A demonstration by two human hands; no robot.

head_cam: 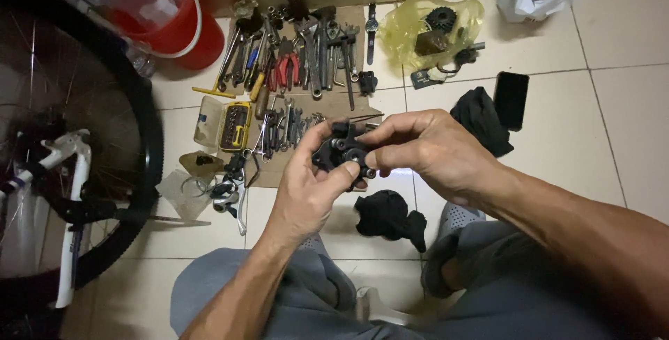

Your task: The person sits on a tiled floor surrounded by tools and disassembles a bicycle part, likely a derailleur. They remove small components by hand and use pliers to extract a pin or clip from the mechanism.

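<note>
A small black metal bicycle part [340,152] with round silver fittings is held between both hands above the tiled floor. My left hand [306,190] grips it from below and the left, thumb pressed against its front. My right hand [428,148] pinches its right side with thumb and fingertips. Much of the part is hidden by my fingers. My knees in grey trousers show at the bottom of the view.
Many wrenches, pliers and a yellow bit set [235,125] lie on cardboard [327,103] ahead. A bicycle wheel [143,138] and white fork [73,201] stand at left, a red bucket [185,30] behind. Black rags [390,218], a phone [511,99] and a yellow bag [425,30] lie nearby.
</note>
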